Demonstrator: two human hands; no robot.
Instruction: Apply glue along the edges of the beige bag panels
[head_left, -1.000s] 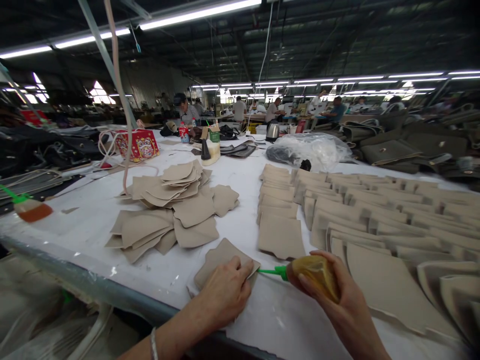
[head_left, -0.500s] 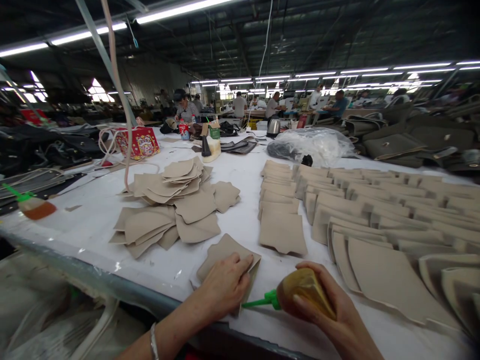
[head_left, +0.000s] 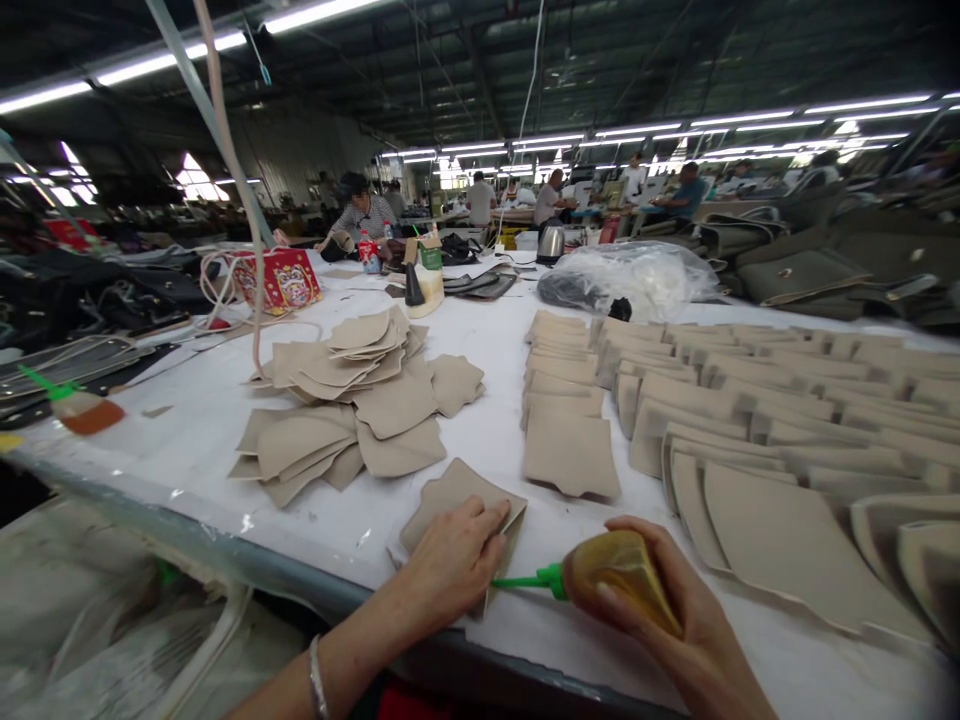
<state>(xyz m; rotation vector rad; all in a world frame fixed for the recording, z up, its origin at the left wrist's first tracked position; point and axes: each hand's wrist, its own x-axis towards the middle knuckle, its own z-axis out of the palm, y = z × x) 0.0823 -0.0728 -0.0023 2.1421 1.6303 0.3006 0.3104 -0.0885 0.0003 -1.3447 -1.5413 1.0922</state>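
Step in hand looks like wetting an edge: your right hand (head_left: 697,610) wraps a squeezable clear bottle of amber liquid (head_left: 615,572), its thin green plastic nozzle (head_left: 529,580) pointing left at the right edge of a beige, notched, fabric-like piece (head_left: 444,497). That piece lies lower centre of frame, on the white-covered table (head_left: 499,420). Your left hand (head_left: 457,560) presses on it from above, fingers bent and close together, index near its right corner; thumb hidden, so can't tell whether you pinch it. Right grip is closed round the bottle. Tip against edge or just beside: unclear. Next move, I'd judge, calls for a firm left press and light, even squeeze.
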